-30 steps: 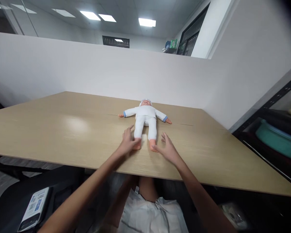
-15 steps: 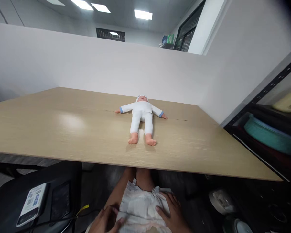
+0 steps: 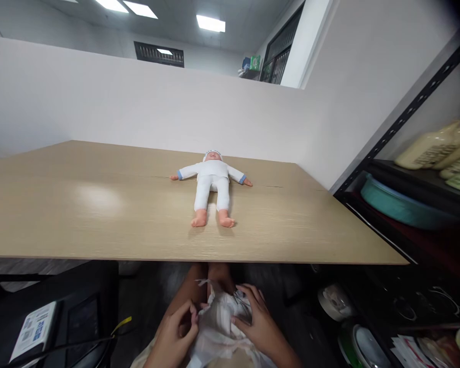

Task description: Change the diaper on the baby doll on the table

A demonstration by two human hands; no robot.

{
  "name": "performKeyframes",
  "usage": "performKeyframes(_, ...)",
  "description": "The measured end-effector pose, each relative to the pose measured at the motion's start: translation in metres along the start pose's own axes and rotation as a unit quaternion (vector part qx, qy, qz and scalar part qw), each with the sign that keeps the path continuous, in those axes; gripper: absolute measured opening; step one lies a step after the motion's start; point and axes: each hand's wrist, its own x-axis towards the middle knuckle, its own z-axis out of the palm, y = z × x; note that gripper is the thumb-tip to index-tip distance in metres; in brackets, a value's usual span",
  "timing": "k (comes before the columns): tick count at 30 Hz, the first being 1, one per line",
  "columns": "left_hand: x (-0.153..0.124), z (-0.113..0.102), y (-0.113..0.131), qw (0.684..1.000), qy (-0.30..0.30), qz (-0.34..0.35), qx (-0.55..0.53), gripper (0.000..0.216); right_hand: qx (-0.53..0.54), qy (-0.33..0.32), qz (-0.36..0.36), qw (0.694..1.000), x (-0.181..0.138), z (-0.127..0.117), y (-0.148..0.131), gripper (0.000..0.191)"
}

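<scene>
Bunching now, my left hand (image 3: 178,332) and right hand (image 3: 255,324) pinch shut on the white diaper (image 3: 219,313) in my lap, which lay flat 0.5 s ago. I judge it light, soft and crinkly, best gripped at its side edges. Beyond, the doll (image 3: 212,184) lies on the table (image 3: 99,220).

open tabletop (image 3: 99,214) around the doll (image 3: 211,185); shelf rack (image 3: 414,168) crowding the right

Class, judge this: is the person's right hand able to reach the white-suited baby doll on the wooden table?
Probably yes: the right hand holds a crumpled white cloth below the wooden table, but only bare wood lies before the white-suited baby doll.
</scene>
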Motion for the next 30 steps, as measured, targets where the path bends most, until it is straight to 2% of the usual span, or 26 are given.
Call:
performKeyframes(2, -0.007, -0.008, 0.024, 0.998, -0.046, 0.031, -0.009, 0.032, 0.05, -0.01, -0.031, 0.998, 0.008, -0.008, -0.017, 0.083)
performKeyframes(4, -0.013, -0.02, 0.044, 0.992, -0.116, 0.049, -0.014, 0.033, 0.112, -0.035, -0.093, 0.989, 0.015, -0.021, -0.036, 0.089)
performKeyframes(5, -0.016, -0.027, 0.051, 0.988, -0.146, 0.056, -0.013, 0.033, 0.146, -0.052, -0.131, 0.979, 0.018, -0.028, -0.045, 0.084)
performKeyframes(7, -0.019, -0.041, 0.06, 0.983, -0.173, 0.064, -0.023, 0.033, 0.217, -0.099, -0.183, 0.954, 0.021, -0.044, -0.063, 0.057)
performKeyframes(9, -0.019, -0.056, 0.067, 0.984, -0.16, 0.064, -0.052, 0.032, 0.275, -0.135, -0.175, 0.936, 0.022, -0.057, -0.077, 0.035)
performKeyframes(12, -0.013, -0.077, 0.076, 0.986, -0.118, 0.06, -0.099, 0.029, 0.3, -0.111, -0.15, 0.935, 0.022, -0.066, -0.089, 0.028)
performKeyframes(16, 0.006, -0.099, 0.092, 0.994, -0.042, 0.087, -0.042, 0.016, 0.365, -0.043, -0.141, 0.919, 0.031, -0.066, -0.103, 0.032)
performKeyframes(17, 0.013, -0.103, 0.096, 0.995, -0.029, 0.092, -0.014, 0.019, 0.381, -0.023, -0.134, 0.915, 0.036, -0.067, -0.107, 0.033)
performKeyframes(18, 0.021, -0.106, 0.1, 0.995, -0.022, 0.094, 0.014, 0.032, 0.387, -0.001, -0.127, 0.913, 0.042, -0.068, -0.112, 0.035)
performKeyframes(20, 0.038, -0.111, 0.107, 0.992, -0.027, 0.096, 0.078, 0.054, 0.387, 0.045, -0.115, 0.914, 0.058, -0.073, -0.12, 0.041)
performKeyframes(21, 0.047, -0.112, 0.111, 0.987, -0.038, 0.101, 0.117, 0.055, 0.39, 0.064, -0.106, 0.912, 0.066, -0.075, -0.123, 0.044)
performKeyframes(22, 0.056, -0.113, 0.114, 0.98, -0.053, 0.109, 0.159, 0.046, 0.397, 0.077, -0.094, 0.91, 0.075, -0.078, -0.125, 0.047)
performKeyframes(24, 0.072, -0.113, 0.12, 0.961, -0.071, 0.136, 0.231, 0.025, 0.421, 0.09, -0.064, 0.9, 0.091, -0.085, -0.127, 0.051)
performKeyframes(27, 0.089, -0.114, 0.127, 0.945, -0.05, 0.176, 0.27, 0.029, 0.429, 0.093, -0.039, 0.898, 0.107, -0.097, -0.126, 0.057)
performKeyframes(30, 0.097, -0.115, 0.133, 0.964, -0.009, 0.152, 0.22, 0.031, 0.383, 0.085, -0.052, 0.919, 0.116, -0.112, -0.123, 0.056)
